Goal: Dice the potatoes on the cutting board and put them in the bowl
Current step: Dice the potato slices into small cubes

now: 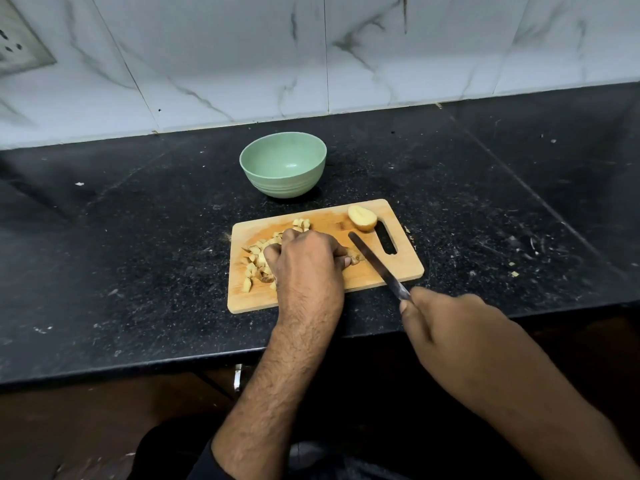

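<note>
While left hand (304, 258) seemingly gathers diced potatoes (254, 261), right hand (446, 323) grips knife (375, 263)

Desk (138, 237): black speckled stone, scattered pale crumbs and scuffs. Back wall (242, 57): white marble-look tiles with grey veining. Switch plate (17, 43) at upper left, partly cut off. Floor (86, 427) below: dark brown.

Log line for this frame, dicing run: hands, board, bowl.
left hand gathers diced potato | right hand holds knife | potato half uncut on cutting board | bowl empty
</note>
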Tool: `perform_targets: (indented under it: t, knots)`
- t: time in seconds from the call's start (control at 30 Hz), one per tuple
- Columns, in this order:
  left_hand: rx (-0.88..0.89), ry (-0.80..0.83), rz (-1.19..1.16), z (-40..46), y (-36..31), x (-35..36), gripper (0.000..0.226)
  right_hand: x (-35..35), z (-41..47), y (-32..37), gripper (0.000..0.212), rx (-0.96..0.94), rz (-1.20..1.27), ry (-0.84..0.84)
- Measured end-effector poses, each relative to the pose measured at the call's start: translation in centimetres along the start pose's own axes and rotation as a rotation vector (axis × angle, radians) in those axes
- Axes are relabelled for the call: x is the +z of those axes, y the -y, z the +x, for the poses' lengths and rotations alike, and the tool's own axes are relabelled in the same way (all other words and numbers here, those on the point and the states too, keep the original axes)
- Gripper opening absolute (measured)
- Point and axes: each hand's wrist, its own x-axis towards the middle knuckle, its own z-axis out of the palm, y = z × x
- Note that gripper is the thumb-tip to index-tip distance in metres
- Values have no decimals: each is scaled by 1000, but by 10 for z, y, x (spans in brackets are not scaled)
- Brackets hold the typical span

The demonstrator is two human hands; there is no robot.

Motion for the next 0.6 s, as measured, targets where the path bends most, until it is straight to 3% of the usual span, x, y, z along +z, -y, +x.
perform_targets:
  t: [0.6]
  knots:
    - [-12,12,66,6,-3,1,5,18,26,16,24,-80,-120,80]
